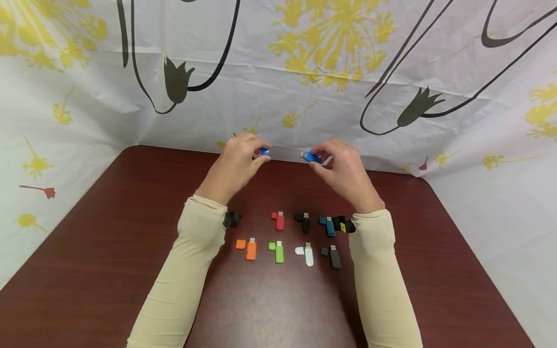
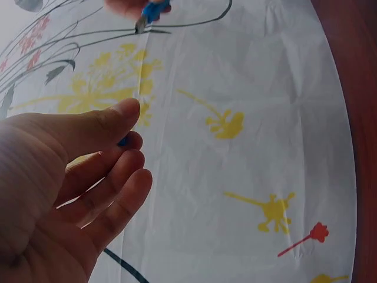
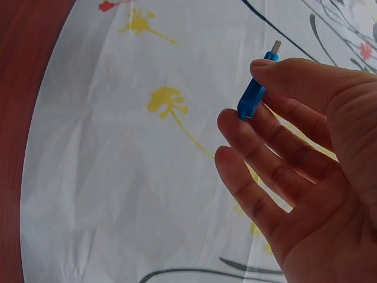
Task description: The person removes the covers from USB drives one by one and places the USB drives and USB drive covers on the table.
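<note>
Both hands are raised over the far edge of the table, a short gap apart. My left hand pinches a small blue cap between thumb and fingertips; in the left wrist view the fingers hide most of it. Between thumb and fingers, my right hand holds a blue USB stick. Its bare metal plug points toward the left hand. The stick and its cap are apart from each other.
On the dark red table several uncapped USB sticks lie in two rows, each beside its cap: red, black, teal, orange, green, white, dark grey. A patterned white sheet hangs behind.
</note>
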`<state>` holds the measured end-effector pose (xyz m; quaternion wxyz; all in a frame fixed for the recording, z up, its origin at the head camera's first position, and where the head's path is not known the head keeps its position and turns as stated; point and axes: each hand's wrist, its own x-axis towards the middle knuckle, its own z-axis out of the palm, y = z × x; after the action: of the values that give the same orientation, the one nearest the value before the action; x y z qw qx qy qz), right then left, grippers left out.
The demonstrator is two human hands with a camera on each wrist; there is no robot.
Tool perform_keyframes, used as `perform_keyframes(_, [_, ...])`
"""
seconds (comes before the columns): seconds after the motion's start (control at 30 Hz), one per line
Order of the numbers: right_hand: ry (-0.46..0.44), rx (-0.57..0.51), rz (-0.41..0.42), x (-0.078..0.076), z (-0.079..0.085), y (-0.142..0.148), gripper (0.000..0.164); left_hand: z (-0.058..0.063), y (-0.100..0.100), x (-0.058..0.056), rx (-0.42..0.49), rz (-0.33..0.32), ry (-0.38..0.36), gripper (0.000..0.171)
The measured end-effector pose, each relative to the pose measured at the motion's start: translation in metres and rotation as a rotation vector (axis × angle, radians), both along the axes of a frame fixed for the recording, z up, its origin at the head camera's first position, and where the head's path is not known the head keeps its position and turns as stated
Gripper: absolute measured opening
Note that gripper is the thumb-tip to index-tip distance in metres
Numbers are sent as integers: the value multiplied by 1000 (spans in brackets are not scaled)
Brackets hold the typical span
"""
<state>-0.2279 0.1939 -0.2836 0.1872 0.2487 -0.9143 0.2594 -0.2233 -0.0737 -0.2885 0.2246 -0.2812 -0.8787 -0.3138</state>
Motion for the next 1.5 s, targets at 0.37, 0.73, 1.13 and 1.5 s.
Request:
perform_keyframes(0.37, [-214,57,42,1,-15,-40,24,-2,8,1,-21,-37,-3,23])
perform_keyframes(0.73, [-387,185,73,3,-43,-83,9,1,1,1,19,-20,4,23])
perform_keyframes(1.13, [-696,391,-18,-8,-93,-124,38,0,2,0,36,-27,29,20])
perform_keyframes(1.5, [-747,438,6,-51,-172,-125,28,0,4,0,30,-37,-6,20])
